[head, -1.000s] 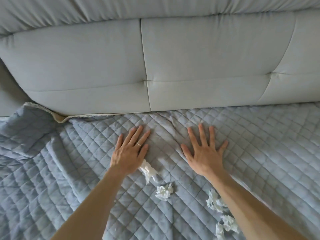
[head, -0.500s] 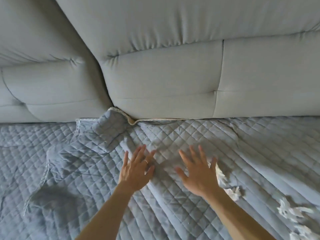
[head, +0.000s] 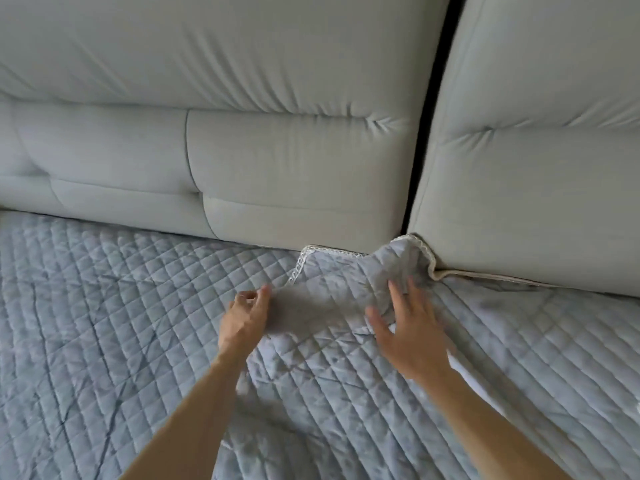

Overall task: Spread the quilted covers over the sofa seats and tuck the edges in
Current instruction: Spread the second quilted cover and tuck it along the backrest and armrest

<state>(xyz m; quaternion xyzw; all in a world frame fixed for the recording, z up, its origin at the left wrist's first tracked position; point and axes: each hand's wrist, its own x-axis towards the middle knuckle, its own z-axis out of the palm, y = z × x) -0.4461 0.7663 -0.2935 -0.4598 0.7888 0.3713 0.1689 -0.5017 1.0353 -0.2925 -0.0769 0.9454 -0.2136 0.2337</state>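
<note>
Two grey-blue quilted covers lie on the sofa seats. The left quilted cover (head: 104, 306) lies flat, its far edge under the back cushion. The right quilted cover (head: 519, 341) overlaps it. Its lace-trimmed corner (head: 398, 261) is bunched up at the foot of the gap between the back cushions. My left hand (head: 246, 317) has curled fingers and pinches the right cover's edge just below the lace. My right hand (head: 408, 337), fingers spread and blurred, rests on the bunched corner.
Two pale grey back cushions (head: 277, 174) (head: 536, 168) stand behind the seats with a dark gap (head: 422, 133) between them. A beige strip of the right cover's edge (head: 485, 276) shows along the right cushion's base. A small white scrap (head: 638, 407) sits at the right edge.
Both hands left the flat middle of the cover and moved left to its bunched corner. The left hand went from flat to pinching. The crumpled white tissues slid out of view.
</note>
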